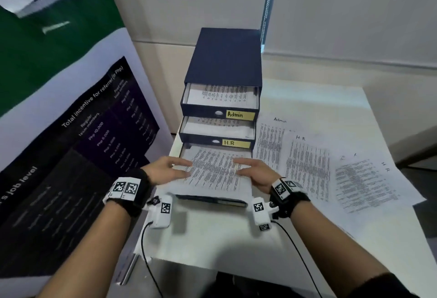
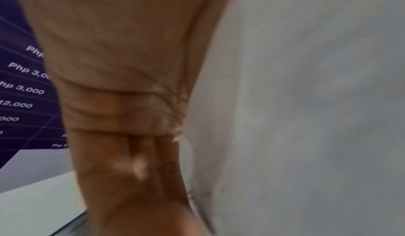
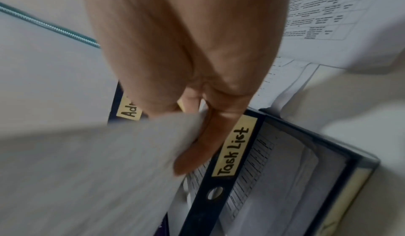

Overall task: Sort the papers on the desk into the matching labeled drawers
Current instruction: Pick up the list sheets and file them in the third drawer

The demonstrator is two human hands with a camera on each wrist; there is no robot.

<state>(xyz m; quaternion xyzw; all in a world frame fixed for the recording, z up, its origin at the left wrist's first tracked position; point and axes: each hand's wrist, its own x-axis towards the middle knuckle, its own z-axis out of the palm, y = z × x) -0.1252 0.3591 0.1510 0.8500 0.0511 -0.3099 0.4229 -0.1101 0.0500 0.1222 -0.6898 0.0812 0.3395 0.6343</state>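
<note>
Holding a printed white paper sheet [image 1: 216, 172] flat over the open bottom drawer [image 3: 285, 170], labelled "Task List", of the dark blue three-drawer cardboard organiser [image 1: 224, 61]: left hand [image 1: 169, 167] gripping its left edge, right hand [image 1: 256, 171] pinching its right edge. Lying right of the organiser, loose printed sheets [image 1: 307, 162] marked "Admin" and "HR".

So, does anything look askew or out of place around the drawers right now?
Yes. The sheet both hands hold over the bottom drawer, labeled Task List, sits crooked, its near edge overhanging the drawer front. The Admin drawer and the H.R drawer are both open. Three unsorted papers lie fanned and overlapping on the desk.
</note>
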